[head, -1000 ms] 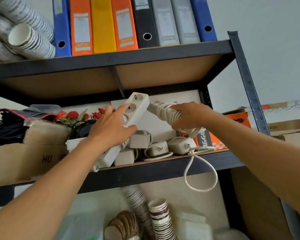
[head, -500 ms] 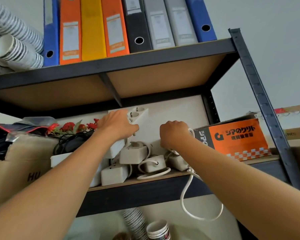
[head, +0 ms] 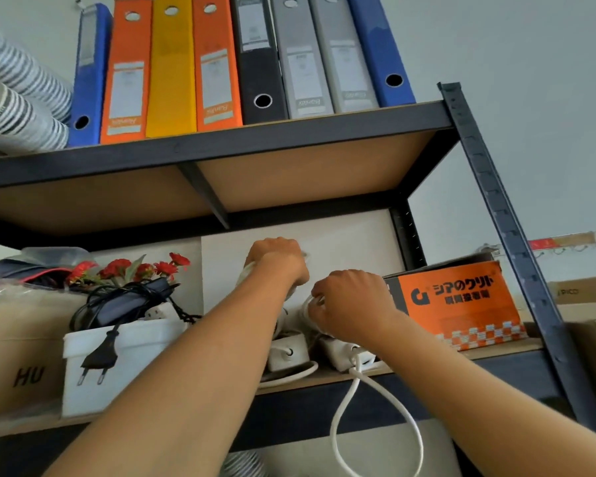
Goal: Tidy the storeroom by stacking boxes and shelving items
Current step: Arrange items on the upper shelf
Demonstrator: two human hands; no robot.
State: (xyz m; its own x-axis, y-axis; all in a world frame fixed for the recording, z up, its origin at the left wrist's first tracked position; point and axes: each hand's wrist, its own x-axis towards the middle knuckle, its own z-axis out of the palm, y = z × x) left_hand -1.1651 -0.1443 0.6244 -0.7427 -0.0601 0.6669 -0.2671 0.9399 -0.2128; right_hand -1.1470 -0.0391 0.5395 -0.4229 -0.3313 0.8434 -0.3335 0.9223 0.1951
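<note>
White coiled cord (head: 312, 306) gripped in closed right hand (head: 350, 304); left hand (head: 277, 261), at its 11 o'clock, closed round a white power strip (head: 245, 275), both deep on the shelf (head: 427, 368). Tuck the cord loop (head: 375, 428) hanging at 6 o'clock before letting go. Half a second ago, hands sat nearer the edge.

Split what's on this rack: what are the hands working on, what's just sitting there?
In hand: left hand and right hand on the white power strips; white cable loop hanging off the shelf edge.

Bystanders: binders, orange box, white bin, red flowers, paper cups.
</note>
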